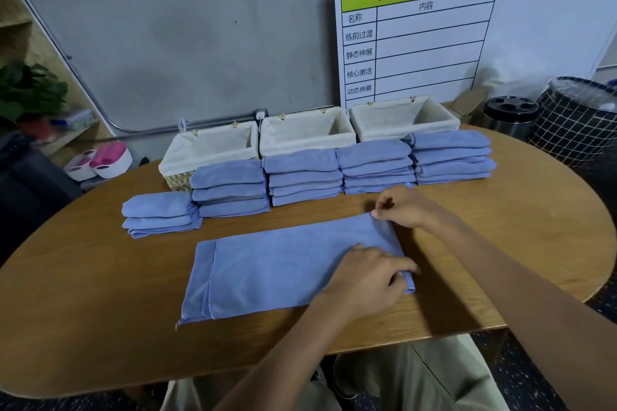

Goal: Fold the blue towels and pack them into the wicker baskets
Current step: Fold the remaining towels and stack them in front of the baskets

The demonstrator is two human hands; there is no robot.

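Your left hand (364,277) pinches the near right corner of the blue towel (283,264), fingers curled on the hem. Your right hand (404,207) pinches its far right corner; that grip is tight too. The towel lies flat, folded lengthwise, on the wooden surface (100,310). Behind it stand 5 stacks of folded towels (303,177), the leftmost lowest. Behind those, 3 wicker baskets (307,130) with white liners sit in a row; no towels show inside them. A planning board (434,27) leans on the wall.
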